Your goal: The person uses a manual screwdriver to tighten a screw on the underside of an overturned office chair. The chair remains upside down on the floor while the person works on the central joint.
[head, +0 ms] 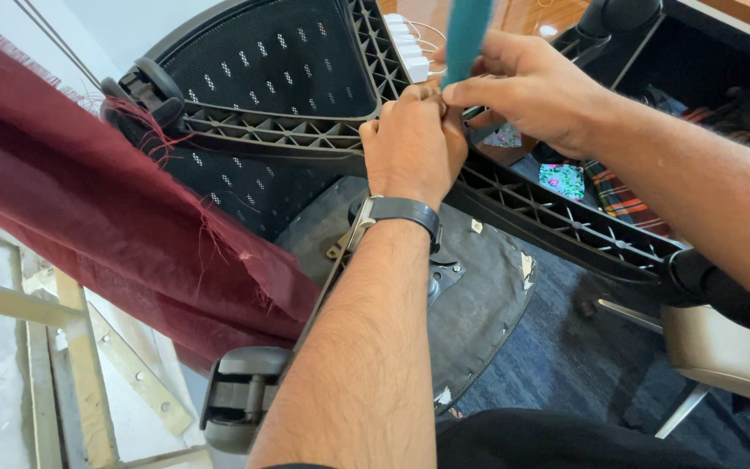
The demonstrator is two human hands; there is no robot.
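Note:
An overturned office chair with a black mesh back and ribbed plastic frame [279, 130] lies in front of me, its seat underside [479, 295] facing up. My left hand [414, 143] is closed in a fist against the frame where the back meets the seat; a dark watch sits on its wrist. My right hand [527, 87] is just beside it, fingers pinched at the lower end of a teal tool handle [466, 35] that stands upright. What the left fingers hold is hidden.
A dark red frayed cloth [106, 226] drapes across the left. A chair armrest [240, 395] sticks out below it. A white power strip [405, 39] lies beyond the chair. Another chair's beige seat [722, 347] stands at the right on blue carpet.

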